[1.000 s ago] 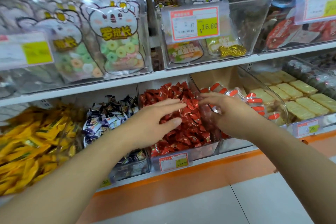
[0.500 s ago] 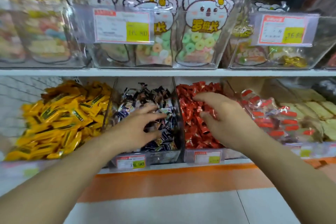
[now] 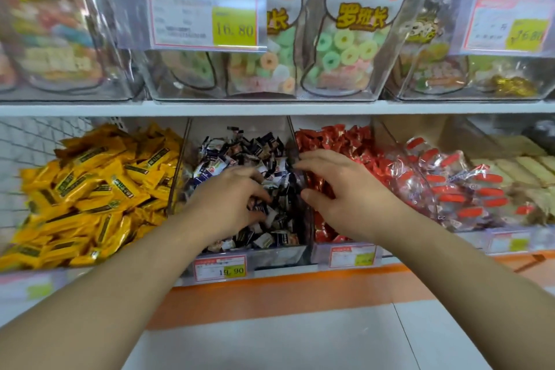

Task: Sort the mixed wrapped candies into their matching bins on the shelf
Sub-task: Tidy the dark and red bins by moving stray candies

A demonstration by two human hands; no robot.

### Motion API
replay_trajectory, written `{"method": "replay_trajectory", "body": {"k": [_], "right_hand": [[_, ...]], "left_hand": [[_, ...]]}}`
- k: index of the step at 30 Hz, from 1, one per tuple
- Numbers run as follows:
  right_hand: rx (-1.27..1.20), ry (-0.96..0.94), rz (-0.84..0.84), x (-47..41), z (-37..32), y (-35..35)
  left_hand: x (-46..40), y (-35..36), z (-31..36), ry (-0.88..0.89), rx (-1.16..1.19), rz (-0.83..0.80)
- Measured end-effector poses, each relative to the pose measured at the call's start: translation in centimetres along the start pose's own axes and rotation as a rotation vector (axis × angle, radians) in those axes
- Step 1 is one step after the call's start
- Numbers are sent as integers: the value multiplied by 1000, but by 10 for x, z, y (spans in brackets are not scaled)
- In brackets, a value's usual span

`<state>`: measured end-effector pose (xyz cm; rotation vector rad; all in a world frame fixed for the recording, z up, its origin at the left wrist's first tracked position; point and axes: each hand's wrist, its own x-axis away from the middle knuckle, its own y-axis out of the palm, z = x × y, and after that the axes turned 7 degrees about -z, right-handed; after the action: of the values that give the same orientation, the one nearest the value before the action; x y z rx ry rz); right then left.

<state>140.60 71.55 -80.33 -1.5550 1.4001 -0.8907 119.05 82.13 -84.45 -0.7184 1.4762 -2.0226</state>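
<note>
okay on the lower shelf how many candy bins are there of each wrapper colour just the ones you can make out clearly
Yellow: 1 bin
Dark blue and white: 1 bin
Red: 1 bin
Clear with red stripes: 1 bin
Pale yellow: 1 bin
Total: 5 bins. A further bin at the far right edge is too blurred to count.

We see clear glossy plastic bins (image 3: 295,141), shiny foil-like yellow wrappers (image 3: 90,186), and paper price tags (image 3: 220,268).
</note>
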Motion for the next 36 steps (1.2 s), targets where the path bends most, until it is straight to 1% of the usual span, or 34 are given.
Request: {"method": "replay_trajectory", "body": {"k": [7, 11, 15, 17, 18, 19, 21, 27, 31, 36], "right_hand": [[-26, 2, -20, 6, 4, -2], [-54, 24, -37, 7, 4, -3], [-65, 32, -40, 7, 2, -3], [-83, 40, -42, 6, 2, -3], [-89, 43, -41, 6, 2, -2], [-93, 44, -38, 6, 2, -2], [-98, 45, -31, 6, 1, -1], [-110, 40, -53, 7, 2, -1], [-104, 33, -58, 7, 3, -2], [-99, 26, -61, 8, 5, -3]], "left_hand": [[5, -9, -7, -149, 11, 185], [6, -21, 0, -135, 168, 241], [3, -19, 8, -34, 191, 175], [0, -10, 11, 42, 224, 58], [-1, -3, 14, 70, 197, -19], [-3, 3, 17, 89, 123, -91], [-7, 10, 21, 95, -28, -170], [-11, 8, 13, 30, -118, -106], [-9, 7, 6, -1, -62, -36], [-4, -1, 2, -84, -2, 11]]}}
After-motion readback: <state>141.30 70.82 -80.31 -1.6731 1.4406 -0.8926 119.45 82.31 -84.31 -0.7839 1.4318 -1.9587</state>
